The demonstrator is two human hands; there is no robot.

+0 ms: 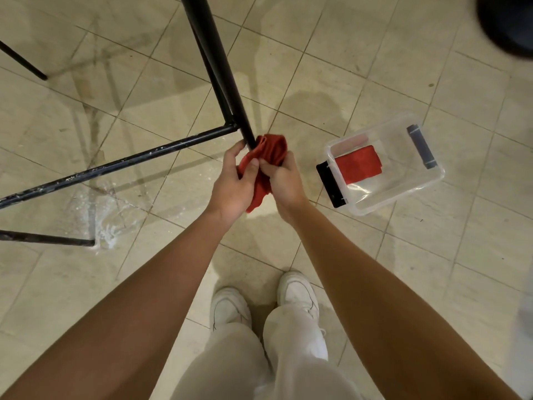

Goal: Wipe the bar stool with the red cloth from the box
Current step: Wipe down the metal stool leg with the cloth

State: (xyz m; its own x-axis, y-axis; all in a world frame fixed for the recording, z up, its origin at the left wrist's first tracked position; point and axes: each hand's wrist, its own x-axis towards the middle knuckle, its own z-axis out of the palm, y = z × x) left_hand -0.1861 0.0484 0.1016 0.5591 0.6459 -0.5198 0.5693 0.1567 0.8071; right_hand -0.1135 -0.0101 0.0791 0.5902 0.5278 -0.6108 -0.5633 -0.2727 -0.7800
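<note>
The bar stool's black metal leg point(215, 62) slants down from the top to its foot near the middle of the view, with a scuffed black footrest bar point(115, 164) running off to the left. A crumpled red cloth point(269, 157) is bunched around the foot of that leg. My left hand point(235, 183) and my right hand point(284, 181) both grip the cloth, thumbs pinching it, just below the leg's end. The stool's seat is out of view.
A clear plastic box point(403, 194) with black latches lies on the tiled floor to the right, holding another folded red cloth point(359, 164). More black stool bars point(46, 239) lie at the left. My white shoes point(230, 307) stand below. A dark round object point(507, 21) sits top right.
</note>
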